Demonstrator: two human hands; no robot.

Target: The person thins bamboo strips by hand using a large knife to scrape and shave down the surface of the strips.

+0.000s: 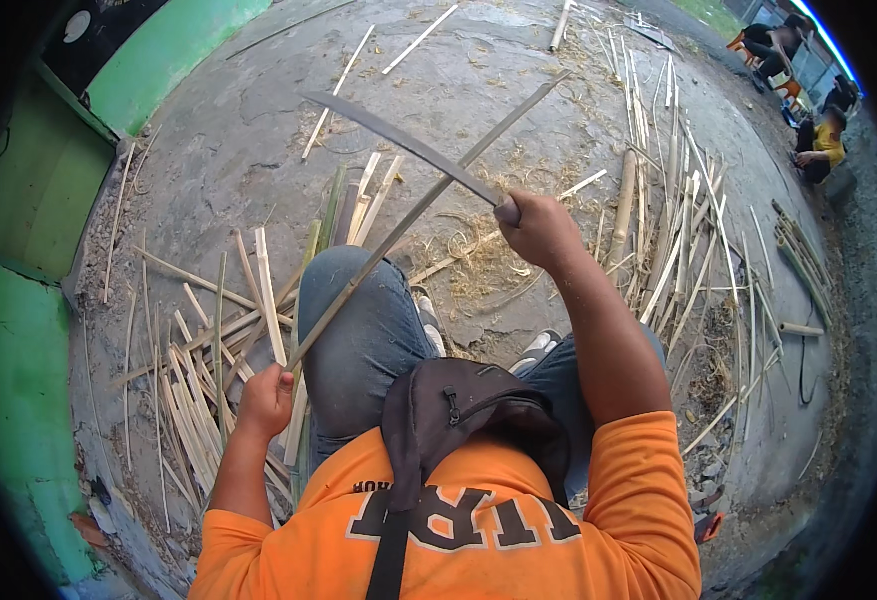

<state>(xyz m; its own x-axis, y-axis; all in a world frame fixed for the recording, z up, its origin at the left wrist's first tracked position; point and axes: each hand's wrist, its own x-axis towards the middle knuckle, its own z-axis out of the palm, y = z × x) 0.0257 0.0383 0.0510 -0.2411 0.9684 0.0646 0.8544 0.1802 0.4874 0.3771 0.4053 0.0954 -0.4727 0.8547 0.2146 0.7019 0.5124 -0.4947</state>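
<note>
My left hand [266, 400] is closed around the lower end of a long bamboo strip [378, 255], beside my left knee. The strip slants up and away to the right, passing over that knee. In my right hand [540, 232], fingers wrapped round its handle, is a machete [388, 132] with a long, dark blade pointing to the far left. Blade and strip cross near the handle end of the blade; whether they touch I cannot tell.
Split bamboo strips [190, 400] lie heaped at my left. A larger pile of bamboo [673, 250] spreads over the concrete floor [258, 120] at the right, with curled shavings [478, 250] ahead of my feet. A green wall [18, 370] borders the left. People sit at the far right.
</note>
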